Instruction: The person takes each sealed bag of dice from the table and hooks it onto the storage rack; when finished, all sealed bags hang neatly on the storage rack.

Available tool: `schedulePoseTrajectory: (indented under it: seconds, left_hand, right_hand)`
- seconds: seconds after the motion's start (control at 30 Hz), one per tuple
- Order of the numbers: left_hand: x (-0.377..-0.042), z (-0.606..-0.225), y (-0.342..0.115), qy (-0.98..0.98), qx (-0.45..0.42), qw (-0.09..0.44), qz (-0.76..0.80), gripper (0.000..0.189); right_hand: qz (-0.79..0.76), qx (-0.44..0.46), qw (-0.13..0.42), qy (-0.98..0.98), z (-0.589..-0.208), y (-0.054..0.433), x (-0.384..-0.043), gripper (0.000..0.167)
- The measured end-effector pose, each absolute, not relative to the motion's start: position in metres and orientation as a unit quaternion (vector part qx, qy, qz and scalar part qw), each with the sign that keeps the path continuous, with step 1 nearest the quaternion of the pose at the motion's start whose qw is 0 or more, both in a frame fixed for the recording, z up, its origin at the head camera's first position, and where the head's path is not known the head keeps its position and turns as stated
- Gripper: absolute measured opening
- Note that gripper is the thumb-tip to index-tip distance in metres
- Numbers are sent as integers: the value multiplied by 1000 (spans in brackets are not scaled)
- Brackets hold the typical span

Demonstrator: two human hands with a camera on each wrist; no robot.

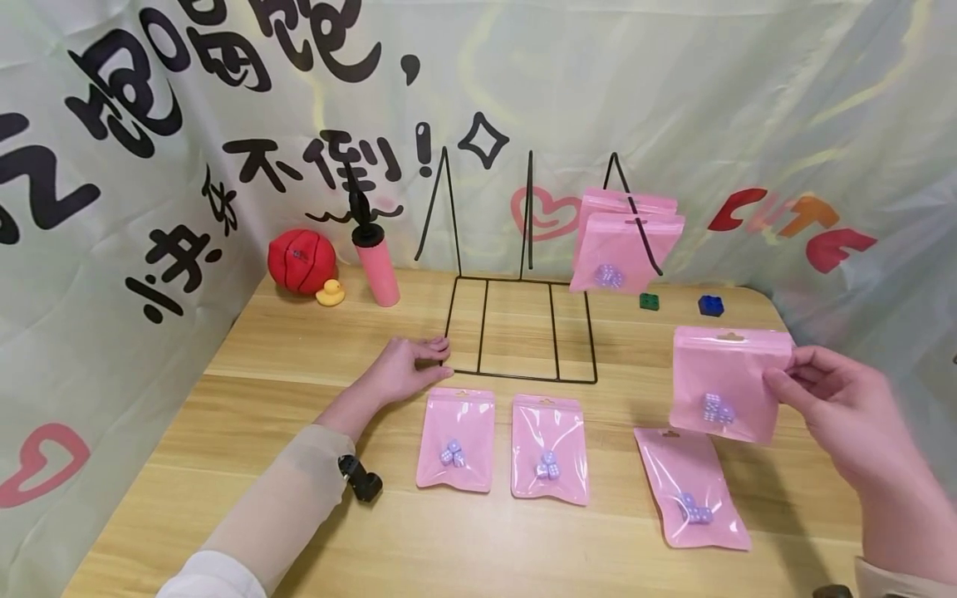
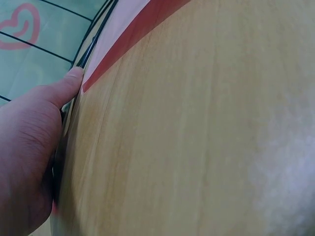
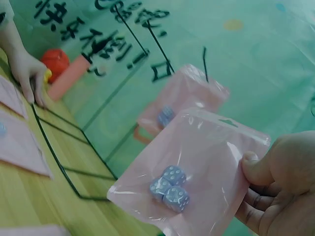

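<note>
At the right, my right hand [image 1: 852, 415] pinches the side edge of a pink zip pouch [image 1: 736, 361], raised above the table. Three pale purple dice [image 3: 170, 188] show inside it in the right wrist view. My left hand [image 1: 396, 370] touches the front left corner of a black wire rack [image 1: 523, 379], fingers spread and thumb near the front bar. Two pink pouches [image 1: 628, 245] hang from the rack's right hook. On the table lie three more dice pouches: a left one [image 1: 456, 423], a middle one [image 1: 549, 428] and a tilted right one [image 1: 688, 465].
Behind the left hand stand a red ball [image 1: 302, 262], a yellow toy duck [image 1: 331, 292] and a pink hand pump [image 1: 379, 270]. A green brick [image 1: 649, 301] and a blue brick [image 1: 711, 306] lie at the back right. Printed cloth [image 1: 673, 75] encloses the table.
</note>
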State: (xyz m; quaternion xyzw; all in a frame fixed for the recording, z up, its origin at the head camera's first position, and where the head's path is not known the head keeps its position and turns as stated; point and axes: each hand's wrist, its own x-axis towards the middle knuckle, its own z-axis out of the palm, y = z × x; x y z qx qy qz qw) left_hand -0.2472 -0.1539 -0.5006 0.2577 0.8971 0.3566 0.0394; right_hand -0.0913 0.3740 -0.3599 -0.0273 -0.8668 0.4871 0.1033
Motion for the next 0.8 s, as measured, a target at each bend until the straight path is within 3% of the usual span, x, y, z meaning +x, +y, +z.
schedulePoseTrajectory:
  seconds: [0.5, 0.8]
  left_hand:
    - [-247, -500, -153, 897, 256, 38, 357, 43]
    - [-246, -499, -152, 898, 251, 41, 359, 42]
  right_hand:
    - [508, 45, 106, -854, -343, 305, -117, 10]
    - [605, 97, 102, -784, -336, 272, -127, 7]
